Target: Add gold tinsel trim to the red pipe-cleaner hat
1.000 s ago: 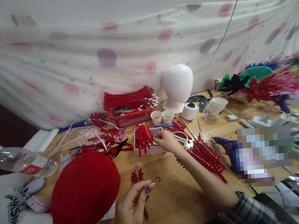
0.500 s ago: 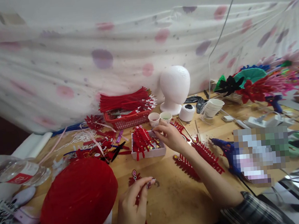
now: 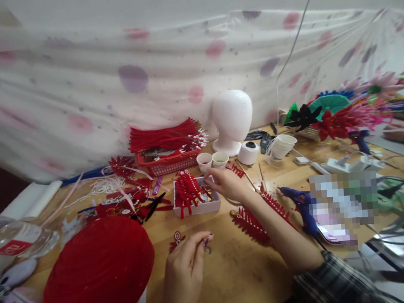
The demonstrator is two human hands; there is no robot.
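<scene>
In the head view, the person's two hands are well apart above the wooden bench [image 3: 233, 282]. The right hand [image 3: 227, 184] reaches to the right end of a small white box [image 3: 197, 209], its fingers bent and their tips down at the rim. I cannot tell whether they grip anything. The box is the thing nearest to this hand; red fringed pieces [image 3: 187, 190] stand in its left part and hang over the front wall, and small round ornaments show beside them. The left hand [image 3: 186, 262] is nearer the person, in front of the box, thumb and forefinger drawn together at the tips; whether something small is pinched there is too small to tell. Just behind it a red piece with round ornaments [image 3: 177, 237] lies partly covered. Beaded red strips [image 3: 252, 227] lie beneath the right forearm, and a large red domed object [image 3: 99, 274] is to the left of the left hand.

Compared with half a second ago, the right hand's fingers have dropped from above the box to its rim, hiding more of the right end. The left hand has shifted slightly rightward over the ornamented red piece and covers more of it. The whole scene sits a little further left, as the camera has turned.
</scene>
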